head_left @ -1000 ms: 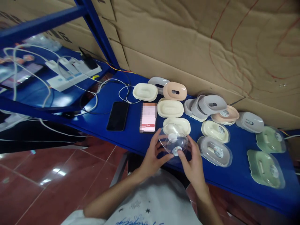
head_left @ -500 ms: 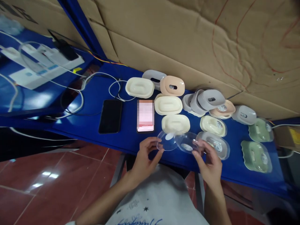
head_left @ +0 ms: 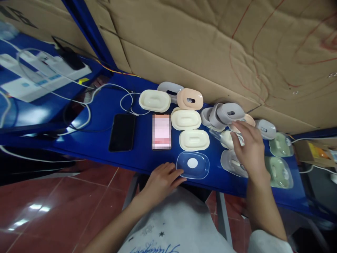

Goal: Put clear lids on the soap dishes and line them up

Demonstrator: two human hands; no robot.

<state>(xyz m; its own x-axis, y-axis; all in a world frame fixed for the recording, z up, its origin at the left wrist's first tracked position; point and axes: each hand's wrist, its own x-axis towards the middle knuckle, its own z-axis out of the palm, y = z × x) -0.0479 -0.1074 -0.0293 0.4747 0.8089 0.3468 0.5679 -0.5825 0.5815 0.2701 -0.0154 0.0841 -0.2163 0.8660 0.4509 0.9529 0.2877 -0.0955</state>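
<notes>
In the head view, my left hand point(head_left: 164, 181) lies at the near table edge, fingers stretched out and touching the left rim of a clear oval plastic lid point(head_left: 195, 170). That lid lies flat and bears a round white sticker. My right hand point(head_left: 249, 146) is closed on a second clear lid point(head_left: 217, 135), tilted over a cream soap box point(head_left: 228, 140) and partly hidden by my fingers. A grey box under a clear cover point(head_left: 231, 163) sits just below it. Cream oval boxes point(head_left: 194, 140) stand beyond the flat lid.
A lit phone point(head_left: 161, 131) and a dark phone point(head_left: 122, 133) lie on the blue table. Behind them are a peach box point(head_left: 190, 99) and stacked grey boxes point(head_left: 230, 112). Green boxes point(head_left: 280, 172) stand right. Cables and a power strip point(head_left: 47, 77) are left; cardboard point(head_left: 184, 42) lines the back.
The two clear lids, close together between my hands before, are now apart. One lies flat by my left hand; my right hand has moved right and away with the other.
</notes>
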